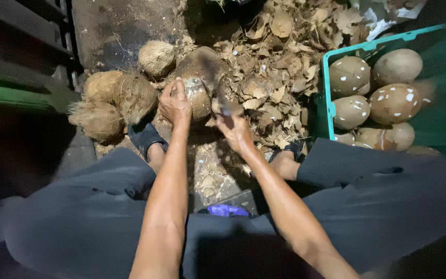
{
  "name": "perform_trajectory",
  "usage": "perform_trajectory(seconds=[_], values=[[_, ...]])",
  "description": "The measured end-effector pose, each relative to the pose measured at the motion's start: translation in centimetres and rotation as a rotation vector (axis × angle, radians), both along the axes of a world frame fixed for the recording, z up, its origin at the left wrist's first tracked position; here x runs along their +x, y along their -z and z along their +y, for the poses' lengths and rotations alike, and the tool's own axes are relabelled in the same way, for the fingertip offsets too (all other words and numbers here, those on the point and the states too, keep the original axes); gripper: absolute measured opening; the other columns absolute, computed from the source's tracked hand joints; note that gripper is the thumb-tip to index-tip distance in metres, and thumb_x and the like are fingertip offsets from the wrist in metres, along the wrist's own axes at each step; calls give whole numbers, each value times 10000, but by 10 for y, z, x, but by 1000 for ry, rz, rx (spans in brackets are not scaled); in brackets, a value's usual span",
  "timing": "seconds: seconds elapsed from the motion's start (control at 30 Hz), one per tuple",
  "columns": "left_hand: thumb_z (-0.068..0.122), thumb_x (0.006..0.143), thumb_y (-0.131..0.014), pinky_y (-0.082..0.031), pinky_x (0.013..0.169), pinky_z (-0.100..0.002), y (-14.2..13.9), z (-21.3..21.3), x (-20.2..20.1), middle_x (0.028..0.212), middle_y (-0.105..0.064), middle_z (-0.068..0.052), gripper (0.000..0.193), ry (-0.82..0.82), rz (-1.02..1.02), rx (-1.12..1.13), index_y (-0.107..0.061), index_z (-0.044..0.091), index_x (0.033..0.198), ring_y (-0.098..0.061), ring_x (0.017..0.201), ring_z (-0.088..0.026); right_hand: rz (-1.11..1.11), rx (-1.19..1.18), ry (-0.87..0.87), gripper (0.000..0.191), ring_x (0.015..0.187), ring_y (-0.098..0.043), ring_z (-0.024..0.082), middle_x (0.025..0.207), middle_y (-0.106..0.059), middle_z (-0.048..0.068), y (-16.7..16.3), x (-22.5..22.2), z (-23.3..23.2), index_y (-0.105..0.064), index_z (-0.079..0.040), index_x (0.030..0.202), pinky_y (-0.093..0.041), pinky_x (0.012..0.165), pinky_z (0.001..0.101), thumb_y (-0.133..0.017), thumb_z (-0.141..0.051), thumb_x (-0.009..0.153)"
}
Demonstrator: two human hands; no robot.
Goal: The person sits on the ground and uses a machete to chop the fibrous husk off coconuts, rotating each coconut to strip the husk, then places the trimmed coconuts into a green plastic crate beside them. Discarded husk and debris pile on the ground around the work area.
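From the head camera, my left hand (174,105) is curling its fingers around a partly husked coconut (198,96) at twelve o'clock. My right hand (236,133) is closing tight on a blurred blade (213,77). The green crate (328,103) is sitting at two o'clock.
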State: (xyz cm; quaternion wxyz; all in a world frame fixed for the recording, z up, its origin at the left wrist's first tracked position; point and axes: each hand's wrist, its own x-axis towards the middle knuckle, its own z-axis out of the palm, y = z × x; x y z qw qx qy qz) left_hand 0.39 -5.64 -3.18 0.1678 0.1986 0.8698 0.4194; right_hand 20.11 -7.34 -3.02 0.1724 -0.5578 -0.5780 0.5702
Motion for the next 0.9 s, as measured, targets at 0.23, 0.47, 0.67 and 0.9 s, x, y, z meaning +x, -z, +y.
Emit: perform_trajectory(seconds=[0.23, 0.47, 0.67, 0.9], values=[[611, 878, -646, -519, 874, -485, 3, -1, 3, 1058, -777, -154, 542, -10, 30, -3, -792, 136, 1096, -712, 986, -387, -30, 377, -53, 395, 669, -632, 193, 746, -682, 83, -26, 1, 4, -703, -10, 1024, -512, 600, 374, -732, -398, 953], [581, 882, -641, -535, 866, -468, -1, -4, -7, 1066, -782, -135, 507, 18, 20, 70, -804, 154, 1102, -720, 985, -357, -252, -129, -71, 418, 602, -592, 214, 673, -635, 75, 3, -3, -5, -720, -8, 893, -474, 582, 411, -749, -424, 920], [641, 809, -743, -478, 968, -540, 0, -10, 10, 1219, -692, -289, 734, -50, 588, 21, -732, 53, 1248, -675, 1092, -406, -61, -232, -6, 346, 534, -516, 151, 658, -554, 19, 17, -6, -11, -615, -49, 861, -439, 494, 369, -764, -351, 943], [596, 790, -795, -514, 1068, -409, 2, -20, -2, 1237, -756, -192, 765, 119, -184, 352, -681, 5, 1262, -702, 1152, -313, 78, -121, 16, 360, 448, -519, 102, 582, -498, -34, -17, 8, 1, -528, -112, 752, -489, 429, 325, -688, -389, 916]])
